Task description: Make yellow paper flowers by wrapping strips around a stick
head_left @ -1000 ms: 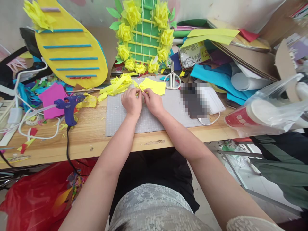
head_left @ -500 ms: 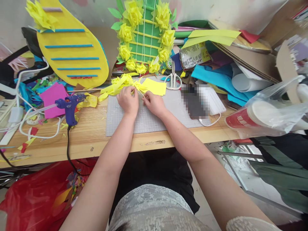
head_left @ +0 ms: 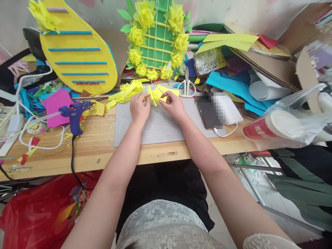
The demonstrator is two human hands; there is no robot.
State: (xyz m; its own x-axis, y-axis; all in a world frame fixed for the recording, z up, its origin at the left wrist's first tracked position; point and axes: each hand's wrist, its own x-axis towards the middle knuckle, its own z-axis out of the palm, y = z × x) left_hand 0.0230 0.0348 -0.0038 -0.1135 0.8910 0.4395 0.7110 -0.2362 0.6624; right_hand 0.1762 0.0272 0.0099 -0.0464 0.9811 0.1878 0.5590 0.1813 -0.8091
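Both hands meet at the centre top of the frame, over the far edge of the grey cutting mat [head_left: 160, 129]; the left hand [head_left: 139, 108] pinches one end of a fringed yellow paper flower [head_left: 155, 95], fingers closed on it; the right hand [head_left: 174, 104] grips the other side, thumb and forefinger closed on a thin stick [head_left: 163, 92] that pokes up out of the paper; the two hands sit close, the flower bridging them. Just left of the hands lies a heap of yellow paper strips [head_left: 126, 92]; just right, white-handled scissors [head_left: 186, 85] rest at the mat's far edge; a phone [head_left: 209, 116] lies at the mat's right side. Over at centre left, a blue glue gun [head_left: 74, 112] stands on the wooden table [head_left: 90, 145]; upper centre, a green board ringed with yellow flowers [head_left: 158, 38] leans upright.
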